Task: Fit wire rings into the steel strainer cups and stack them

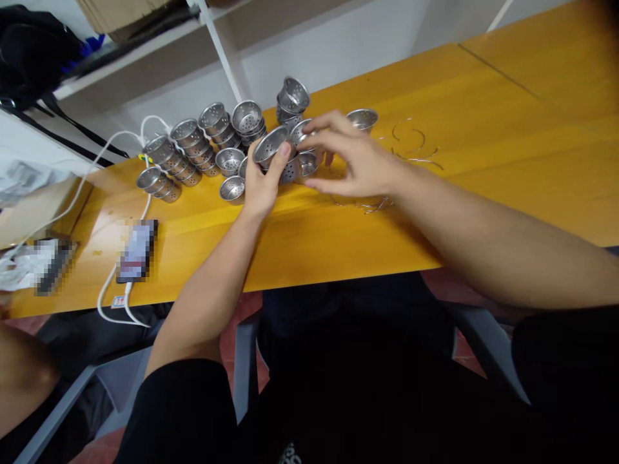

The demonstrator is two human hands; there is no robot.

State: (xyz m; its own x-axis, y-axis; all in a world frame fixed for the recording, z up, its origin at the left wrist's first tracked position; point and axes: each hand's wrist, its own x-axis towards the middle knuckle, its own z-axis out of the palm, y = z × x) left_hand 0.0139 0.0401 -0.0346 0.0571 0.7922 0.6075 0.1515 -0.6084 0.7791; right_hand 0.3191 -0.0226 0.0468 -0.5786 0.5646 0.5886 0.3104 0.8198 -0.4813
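Note:
My left hand (264, 183) grips a perforated metal cup (271, 147), its thumb over the rim and the mouth tilted up. Just to the right, my right hand (355, 154) has its fingers apart and curved, with nothing visible between them. Its fingertips come close to another perforated cup (300, 132), and I cannot tell whether they touch it. Beside the held cup, loose cups (232, 189) lie on the table. Part of the group behind my hands is hidden.
Stacked perforated cups (188, 135) line the back of the yellow table (203, 251). Thin curved wires (416, 145) lie to the right. A phone (138, 251) with a white cable (104, 290) rests on the left. White shelving (309, 45) stands behind; another person's arm (24, 374) shows at lower left.

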